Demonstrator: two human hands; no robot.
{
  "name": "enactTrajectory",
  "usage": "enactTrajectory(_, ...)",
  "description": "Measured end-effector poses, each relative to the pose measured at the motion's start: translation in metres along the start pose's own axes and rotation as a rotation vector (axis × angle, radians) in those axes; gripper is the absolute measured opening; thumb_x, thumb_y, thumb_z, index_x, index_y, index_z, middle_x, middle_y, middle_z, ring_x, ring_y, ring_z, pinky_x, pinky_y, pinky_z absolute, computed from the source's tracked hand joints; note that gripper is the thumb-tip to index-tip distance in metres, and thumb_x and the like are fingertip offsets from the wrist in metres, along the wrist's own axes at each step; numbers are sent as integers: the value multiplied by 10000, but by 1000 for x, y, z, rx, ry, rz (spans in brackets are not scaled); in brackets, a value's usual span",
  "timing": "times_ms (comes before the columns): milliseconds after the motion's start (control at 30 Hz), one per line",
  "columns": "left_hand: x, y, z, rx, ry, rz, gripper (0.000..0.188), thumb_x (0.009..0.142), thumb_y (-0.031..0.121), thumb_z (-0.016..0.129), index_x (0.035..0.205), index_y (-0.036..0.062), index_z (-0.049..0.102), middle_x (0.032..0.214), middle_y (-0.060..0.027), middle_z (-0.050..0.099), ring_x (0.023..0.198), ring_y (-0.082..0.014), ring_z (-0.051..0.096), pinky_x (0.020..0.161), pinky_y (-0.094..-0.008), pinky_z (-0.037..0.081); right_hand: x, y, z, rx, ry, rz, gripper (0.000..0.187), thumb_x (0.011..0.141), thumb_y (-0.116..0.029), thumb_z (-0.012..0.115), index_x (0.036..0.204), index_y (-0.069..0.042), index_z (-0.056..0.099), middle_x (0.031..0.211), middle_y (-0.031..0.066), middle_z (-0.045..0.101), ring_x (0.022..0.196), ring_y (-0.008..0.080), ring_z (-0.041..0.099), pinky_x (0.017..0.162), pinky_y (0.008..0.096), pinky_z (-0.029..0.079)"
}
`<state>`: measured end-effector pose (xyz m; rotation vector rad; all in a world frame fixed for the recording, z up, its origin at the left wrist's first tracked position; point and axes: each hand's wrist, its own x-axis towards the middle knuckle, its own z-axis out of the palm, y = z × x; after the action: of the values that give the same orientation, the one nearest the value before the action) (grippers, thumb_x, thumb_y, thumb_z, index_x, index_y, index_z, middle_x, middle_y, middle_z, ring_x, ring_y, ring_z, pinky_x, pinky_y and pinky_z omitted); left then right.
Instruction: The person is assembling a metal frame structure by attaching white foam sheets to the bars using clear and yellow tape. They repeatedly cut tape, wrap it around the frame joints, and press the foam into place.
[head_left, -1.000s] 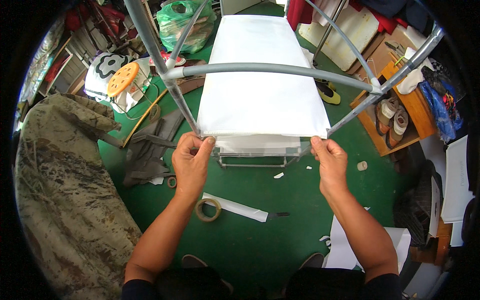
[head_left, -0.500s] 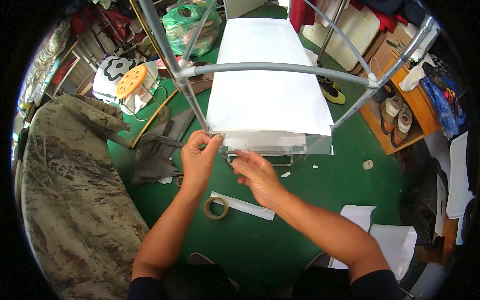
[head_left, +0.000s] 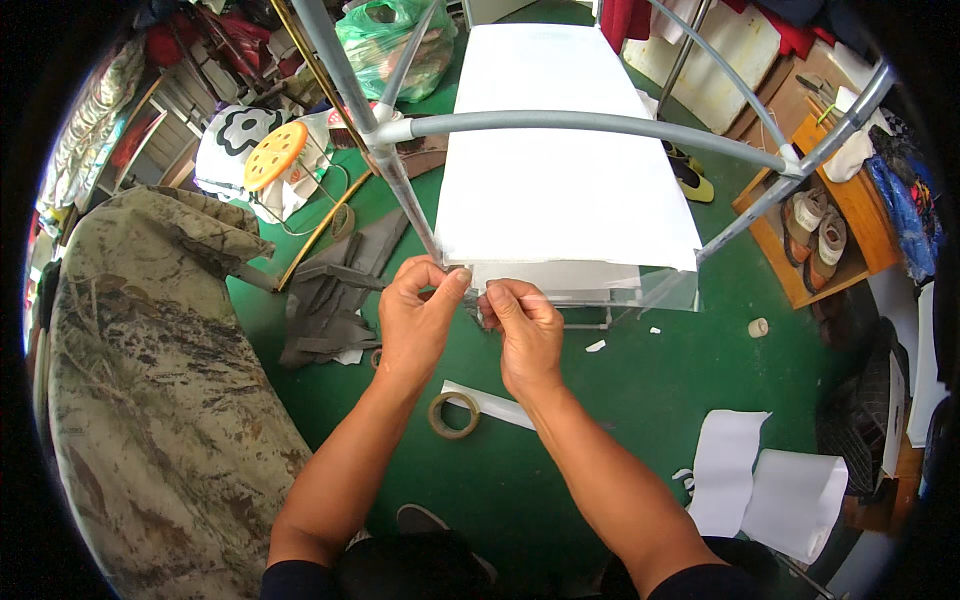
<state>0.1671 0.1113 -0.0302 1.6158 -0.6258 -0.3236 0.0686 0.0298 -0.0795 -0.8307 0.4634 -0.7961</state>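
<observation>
A white sheet (head_left: 570, 190) lies stretched within a grey pipe frame (head_left: 590, 122). A strip of clear film, apparently tape (head_left: 668, 290), runs along its near edge and overhangs it. At the near left corner, beside the foot of a slanting pole (head_left: 412, 195), my left hand (head_left: 415, 315) is closed, thumb against forefinger, on the film's end. My right hand (head_left: 528, 335) is just to its right, fingers curled and pinched on the film's edge. What lies between the fingertips is small and partly hidden.
A roll of tape (head_left: 454, 415) and a white strip (head_left: 495, 405) lie on the green floor. White paper pieces (head_left: 730, 465) are at lower right. A camouflage cover (head_left: 150, 370) fills the left. Shoes (head_left: 815, 235) sit in a wooden shelf; an orange stool (head_left: 275, 157) stands back left.
My right hand has turned upright and closed its fingers beside the left hand; before, its fingers were apart. My left hand keeps its pinch at the corner. The whole view has shifted slightly.
</observation>
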Motion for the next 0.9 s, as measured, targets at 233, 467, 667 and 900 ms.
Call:
enactTrajectory(233,1,2,3,49,-14,51,223,893,93,752,755,-26,624,959,-26,592,789,-71,528,652,-242,433,15,3,-20,-59,-121,-13,153,962,-140,690,1003,4,723,909,49,696,786,120,583,717,279,476)
enactTrajectory(467,-2,5,1,181,30,124,202,888,77,751,773,-44,638,915,-69,651,711,-84,553,620,-246,446,22,2,-21,-114,-171,-69,136,963,-118,680,974,10,722,909,44,681,779,122,557,715,277,464)
enactTrajectory(667,-1,11,2,353,46,257,203,874,75,766,782,-40,626,827,-103,692,683,-106,602,599,-263,477,15,2,-23,-67,-174,-34,124,959,-104,682,958,16,715,883,46,663,771,128,544,710,279,453)
enactTrajectory(900,0,11,3,298,130,212,235,887,114,768,840,-7,572,759,-116,676,658,-127,635,587,-295,508,13,-2,-22,-58,-175,-28,119,959,-96,679,967,18,715,872,45,656,768,126,536,704,276,446)
